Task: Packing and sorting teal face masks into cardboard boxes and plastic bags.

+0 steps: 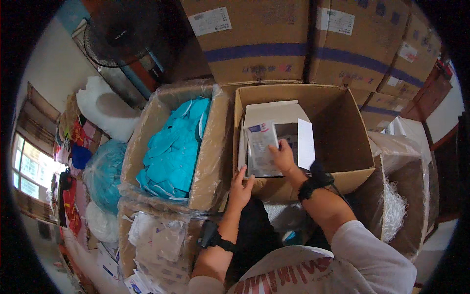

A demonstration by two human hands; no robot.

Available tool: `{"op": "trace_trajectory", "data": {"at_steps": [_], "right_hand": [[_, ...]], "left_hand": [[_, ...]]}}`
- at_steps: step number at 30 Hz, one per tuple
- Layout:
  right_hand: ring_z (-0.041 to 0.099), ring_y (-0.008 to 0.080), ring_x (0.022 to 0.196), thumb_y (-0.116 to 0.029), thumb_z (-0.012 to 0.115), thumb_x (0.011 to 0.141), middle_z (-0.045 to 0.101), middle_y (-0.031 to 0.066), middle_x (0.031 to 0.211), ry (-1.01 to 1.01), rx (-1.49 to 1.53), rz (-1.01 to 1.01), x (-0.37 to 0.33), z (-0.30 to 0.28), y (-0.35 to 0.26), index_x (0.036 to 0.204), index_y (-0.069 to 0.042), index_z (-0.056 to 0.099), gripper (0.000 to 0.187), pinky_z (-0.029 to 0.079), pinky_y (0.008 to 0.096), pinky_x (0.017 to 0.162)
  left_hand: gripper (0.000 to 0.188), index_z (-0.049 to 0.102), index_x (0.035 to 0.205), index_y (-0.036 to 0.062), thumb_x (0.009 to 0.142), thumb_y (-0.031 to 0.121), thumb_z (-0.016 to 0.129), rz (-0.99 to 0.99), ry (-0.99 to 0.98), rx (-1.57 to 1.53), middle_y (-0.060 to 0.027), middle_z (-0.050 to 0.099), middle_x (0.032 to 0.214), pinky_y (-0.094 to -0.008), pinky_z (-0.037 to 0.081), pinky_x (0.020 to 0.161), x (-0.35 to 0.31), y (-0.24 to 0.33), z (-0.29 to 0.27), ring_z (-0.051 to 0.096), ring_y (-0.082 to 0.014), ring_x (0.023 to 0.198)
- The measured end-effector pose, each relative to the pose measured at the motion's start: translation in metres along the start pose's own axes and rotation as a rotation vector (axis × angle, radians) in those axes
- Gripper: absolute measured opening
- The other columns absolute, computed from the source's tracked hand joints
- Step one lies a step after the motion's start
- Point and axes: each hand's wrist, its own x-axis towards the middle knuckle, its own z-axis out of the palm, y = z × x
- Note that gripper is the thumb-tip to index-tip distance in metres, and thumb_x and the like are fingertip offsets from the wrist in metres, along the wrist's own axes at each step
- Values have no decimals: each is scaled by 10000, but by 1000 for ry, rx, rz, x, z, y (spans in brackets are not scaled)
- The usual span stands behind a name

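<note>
My right hand (283, 158) is closed on the right edge of a clear plastic packet (260, 147) with a blue and white printed top. The packet stands upright at the near left of a small white box (271, 112) with raised flaps. This white box sits inside a large open cardboard carton (355, 179). My left hand (239, 190) is at the carton's near left corner, just below the packet, its fingers apart and holding nothing. Whether its fingertips touch the packet or the carton I cannot tell. Part of the white box's contents is hidden behind the packet and my right hand.
Left of the carton, a plastic-lined box (208, 169) holds teal fabric-like pieces (171, 152). Below it is a box of clear packets (159, 245). White strands (393, 210) hang in a carton at right. Tall cartons (254, 39) are stacked behind; a black fan (115, 41) stands far left.
</note>
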Motion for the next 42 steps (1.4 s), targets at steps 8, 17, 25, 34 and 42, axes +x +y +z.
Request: {"op": "trace_trajectory", "data": {"at_steps": [8,17,25,34,42], "right_hand": [[507,197,1028,-155,550,850,510,70,1134,-350,667,96,-74,-104,-89,1200,-37,389,402,403,342,896],[401,200,1155,-242,639,790,421,86,1258,-506,508,63,-157,-152,-59,1296,-40,299,642,304,349,985],[471,151,1006,-250,579,836,482,84,1103,-487,283,-209,-174,-177,-98,1265,-38,319,545,398,286,886],[539,137,830,-189,628,808,532,70,927,-407,33,-148,-217,-151,-93,997,-25,434,317,460,293,748],[554,302,644,-326,624,785,575,152,745,-699,-556,-587,-198,-166,-144,939,-46,536,331,434,347,553]], "left_hand": [[503,388,1236,-34,854,245,555,210,235,-339,-165,471,1204,-308,362,915,6,96,-6,460,-227,1106],[229,459,1076,-7,882,110,493,85,-266,-592,-89,580,983,-248,408,792,-28,153,3,525,-114,915],[280,429,1144,14,886,114,469,170,-409,-331,-108,551,1016,-269,404,812,-65,164,-14,506,-131,937],[205,529,1032,72,867,186,484,303,-285,120,-150,601,842,-359,445,716,-84,174,-22,589,-292,803],[124,571,850,108,827,212,509,705,-507,568,-88,581,749,-387,403,652,-97,194,-26,562,-272,742]]}}
